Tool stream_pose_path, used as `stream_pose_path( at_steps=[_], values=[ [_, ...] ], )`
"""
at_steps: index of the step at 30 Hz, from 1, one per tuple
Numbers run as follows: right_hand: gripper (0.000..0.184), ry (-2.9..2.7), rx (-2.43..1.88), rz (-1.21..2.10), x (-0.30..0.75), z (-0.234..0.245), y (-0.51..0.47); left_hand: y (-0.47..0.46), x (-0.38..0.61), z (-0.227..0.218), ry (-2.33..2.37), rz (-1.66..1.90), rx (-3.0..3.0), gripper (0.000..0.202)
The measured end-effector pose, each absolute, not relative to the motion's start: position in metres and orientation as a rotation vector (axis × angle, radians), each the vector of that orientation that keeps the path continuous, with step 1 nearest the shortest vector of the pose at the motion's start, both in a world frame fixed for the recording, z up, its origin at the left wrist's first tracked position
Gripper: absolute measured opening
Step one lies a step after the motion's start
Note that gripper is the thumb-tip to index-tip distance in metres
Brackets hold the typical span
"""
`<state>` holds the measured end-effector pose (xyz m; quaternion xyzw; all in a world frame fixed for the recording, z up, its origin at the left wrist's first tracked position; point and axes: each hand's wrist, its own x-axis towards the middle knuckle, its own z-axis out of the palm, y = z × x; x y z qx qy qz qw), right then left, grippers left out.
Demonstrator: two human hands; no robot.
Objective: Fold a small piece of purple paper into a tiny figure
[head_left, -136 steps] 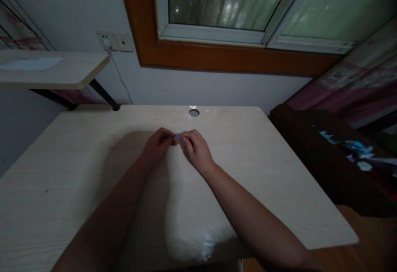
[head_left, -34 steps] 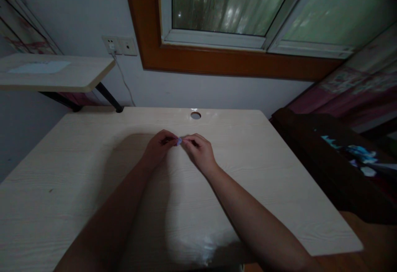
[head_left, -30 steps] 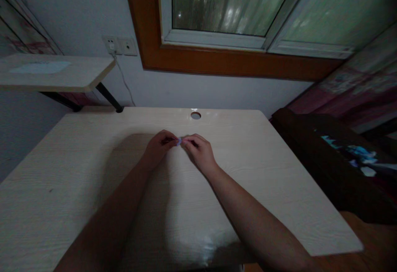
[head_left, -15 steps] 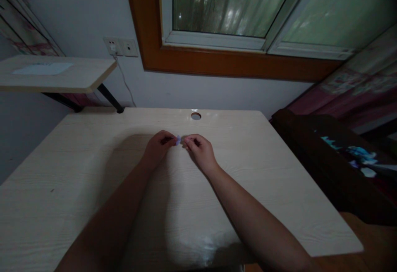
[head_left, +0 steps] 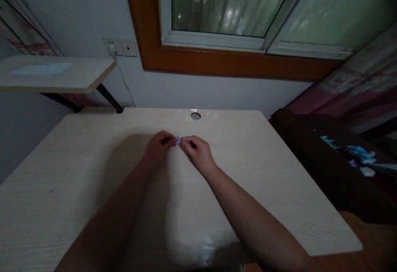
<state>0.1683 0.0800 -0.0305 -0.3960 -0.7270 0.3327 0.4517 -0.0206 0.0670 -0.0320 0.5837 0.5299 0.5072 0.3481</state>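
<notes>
A small pale purple piece (head_left: 178, 140), too small to tell its kind, sits between my two hands above the desk (head_left: 248, 206). My left hand (head_left: 157, 150) pinches it between thumb and forefinger. Close against its right side, my right hand (head_left: 198, 152) has thumb and fingers pressed together. Whether those right fingertips grip the purple piece or some other tiny thing I cannot make out. Both forearms reach in from the near edge, and a shadow falls left of my left hand.
Behind my hands the desk has a round cable hole (head_left: 195, 116). A raised shelf (head_left: 93, 77) on black legs stands at the back left, holding a paper sheet (head_left: 41, 68). Dark wooden furniture (head_left: 304, 148) with blue and white items stands right. A window is behind.
My right hand has moved slightly left, closing the gap to the purple piece. My left hand stays in nearly the same place, still pinching.
</notes>
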Motion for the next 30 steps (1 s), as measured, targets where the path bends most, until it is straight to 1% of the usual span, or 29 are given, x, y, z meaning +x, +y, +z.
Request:
stream_pose_path(
  at_steps=[9, 16, 26, 30],
  values=[
    [0.012, -1.76, -1.056, 0.77, 0.168, -0.027, 0.077, 0.068, -0.02, -0.033, 1.403, 1.288, 1.596, 0.02],
    [0.015, -1.776, -1.031, 0.758, 0.169, -0.028, 0.078, 0.068, -0.02, -0.032, 1.355, 1.32, 1.556, 0.02],
    [0.015, -1.751, -1.035, 0.736, 0.17, -0.022, 0.075, 0.066, -0.016, -0.032, 1.154, 1.426, 1.342, 0.035],
    [0.016, -1.726, -1.02, 0.706, 0.171, -0.018, 0.074, 0.061, -0.016, -0.026, 1.096, 1.454, 1.303, 0.032]
  ],
)
